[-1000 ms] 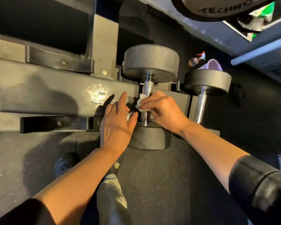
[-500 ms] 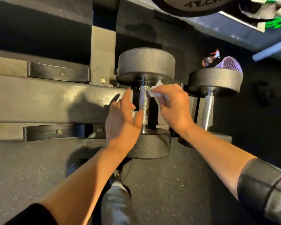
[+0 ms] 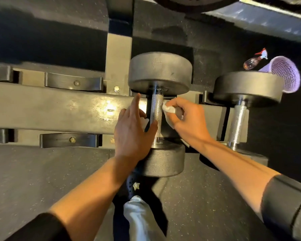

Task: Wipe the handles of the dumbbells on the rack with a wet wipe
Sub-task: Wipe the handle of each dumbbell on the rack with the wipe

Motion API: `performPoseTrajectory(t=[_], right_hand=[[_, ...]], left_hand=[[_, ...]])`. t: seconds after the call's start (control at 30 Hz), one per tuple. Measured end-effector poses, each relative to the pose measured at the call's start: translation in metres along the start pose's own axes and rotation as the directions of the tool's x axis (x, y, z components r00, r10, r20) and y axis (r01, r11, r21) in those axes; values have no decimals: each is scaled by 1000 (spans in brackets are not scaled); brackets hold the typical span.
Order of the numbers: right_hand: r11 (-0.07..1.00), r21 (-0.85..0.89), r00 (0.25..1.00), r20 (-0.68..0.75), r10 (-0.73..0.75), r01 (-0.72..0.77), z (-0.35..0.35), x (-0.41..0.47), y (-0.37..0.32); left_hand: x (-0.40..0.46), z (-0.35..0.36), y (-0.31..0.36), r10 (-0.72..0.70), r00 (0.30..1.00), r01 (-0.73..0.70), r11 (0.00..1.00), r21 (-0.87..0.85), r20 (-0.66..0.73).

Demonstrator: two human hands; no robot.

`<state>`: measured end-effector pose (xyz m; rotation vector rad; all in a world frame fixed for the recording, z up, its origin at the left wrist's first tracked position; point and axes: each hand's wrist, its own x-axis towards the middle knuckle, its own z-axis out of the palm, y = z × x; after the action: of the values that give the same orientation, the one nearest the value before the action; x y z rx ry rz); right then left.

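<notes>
Your right hand [image 3: 189, 117] pinches the wet wipe [image 3: 169, 108] against the right side of the near dumbbell's handle [image 3: 156, 115], at the rack [image 3: 59, 108] rail's right end; left hand [image 3: 132, 129] flat, fingers straight, thumb touching the handle. Risk: pinching this small covers only one side, so you miss the back, or the wipe slips out

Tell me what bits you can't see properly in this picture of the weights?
- Head view: far side of the dumbbell handle, hidden by the handle itself.
- Most of the wet wipe, bunched inside the right hand.
- Left hand fingertips, tucked behind the handle.
- Spray bottle: too small to read.
- Weight plate: cut off by the top edge.
</notes>
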<state>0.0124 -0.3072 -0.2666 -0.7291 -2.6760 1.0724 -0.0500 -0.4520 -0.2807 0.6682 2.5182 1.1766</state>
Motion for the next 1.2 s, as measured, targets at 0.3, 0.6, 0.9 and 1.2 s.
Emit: performPoseTrajectory(t=[0.3,0.6,0.9,1.2], right_hand=[[974,176,989,-25,-143,145,29,27,-67],[845,261,873,18,-487,466,149,53,-190],[780,356,827,34,-561,514,291,53,-331],[905,327,921,184,-343,272,406,68,-424]], left_hand=[[11,-56,-12,-35,991,42,998,47,-128],[-6,-207,-121,-114,926,194,962,195,-360],[-37,-364,-232,-124,877,288,909,300,-463],[-17,-481,-328,-22,918,228,846,482,-397]])
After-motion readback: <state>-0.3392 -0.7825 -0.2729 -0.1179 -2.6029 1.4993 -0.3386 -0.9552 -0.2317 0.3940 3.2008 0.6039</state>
